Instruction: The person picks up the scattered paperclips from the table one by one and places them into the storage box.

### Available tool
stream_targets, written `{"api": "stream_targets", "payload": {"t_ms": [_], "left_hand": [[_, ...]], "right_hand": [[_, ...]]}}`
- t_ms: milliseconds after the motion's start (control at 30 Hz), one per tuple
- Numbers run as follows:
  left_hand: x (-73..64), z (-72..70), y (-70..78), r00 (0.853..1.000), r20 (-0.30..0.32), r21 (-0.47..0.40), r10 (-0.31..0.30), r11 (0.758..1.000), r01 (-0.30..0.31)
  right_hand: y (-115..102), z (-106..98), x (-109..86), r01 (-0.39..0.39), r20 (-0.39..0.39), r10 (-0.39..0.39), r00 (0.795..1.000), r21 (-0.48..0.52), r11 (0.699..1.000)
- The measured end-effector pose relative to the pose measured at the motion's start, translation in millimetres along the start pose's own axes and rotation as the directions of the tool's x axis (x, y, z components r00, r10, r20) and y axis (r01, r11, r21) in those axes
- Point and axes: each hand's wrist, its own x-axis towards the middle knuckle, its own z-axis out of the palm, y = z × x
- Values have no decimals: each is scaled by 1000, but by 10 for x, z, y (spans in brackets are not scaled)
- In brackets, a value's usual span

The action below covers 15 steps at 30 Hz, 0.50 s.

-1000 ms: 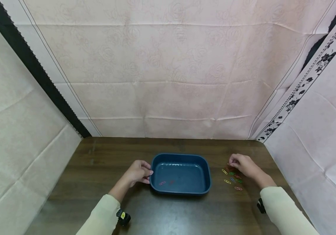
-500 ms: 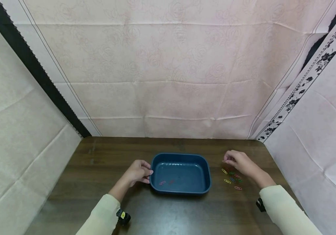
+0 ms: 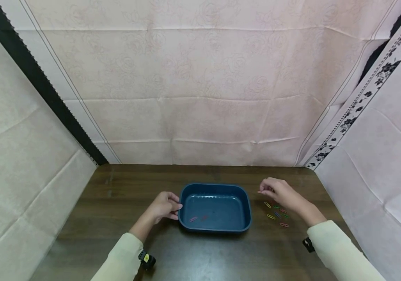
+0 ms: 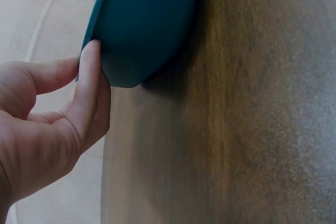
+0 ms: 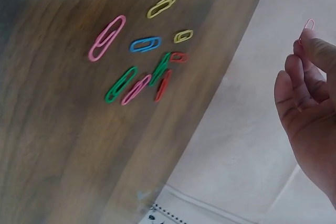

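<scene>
A dark blue rectangular tray (image 3: 215, 230) stands on the wooden table, with a pink paper clip (image 3: 193, 219) and a red paper clip (image 3: 204, 217) lying in it. My left hand (image 3: 167, 206) pinches the tray's left rim between thumb and fingers; the left wrist view shows this grip on the rim (image 4: 94, 19) closely. Above the table, right of the tray, my right hand (image 3: 278, 191) pinches a pink paper clip (image 5: 310, 23) by one end between thumb and index finger. Several loose paper clips in pink, yellow, blue, green and red lie below that hand, among them a blue one (image 5: 145, 44).
The brown wooden table (image 3: 116, 234) reaches back to a pale cloth wall (image 3: 204, 117). More cloth walls (image 3: 390, 164) rise on the left and right sides. A corner of the tray shows at the top of the right wrist view.
My right hand has lifted off the loose clips and moved left toward the tray, carrying the pink paper clip. My left hand and the tray have stayed in place.
</scene>
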Motion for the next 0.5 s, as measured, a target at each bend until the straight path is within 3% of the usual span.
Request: {"api": "stream_targets", "payload": {"t_ms": [200,500], "left_hand": [[5,0,-1,1000,-1,-11,0,1000,0],[21,6,-5,1000,-2,-15,-4,1000,4]], "right_hand": [[-135,-20,43,81,-17,-81,997,10,997],[-293,-17,151,121,62,-121,991,12,993]]}}
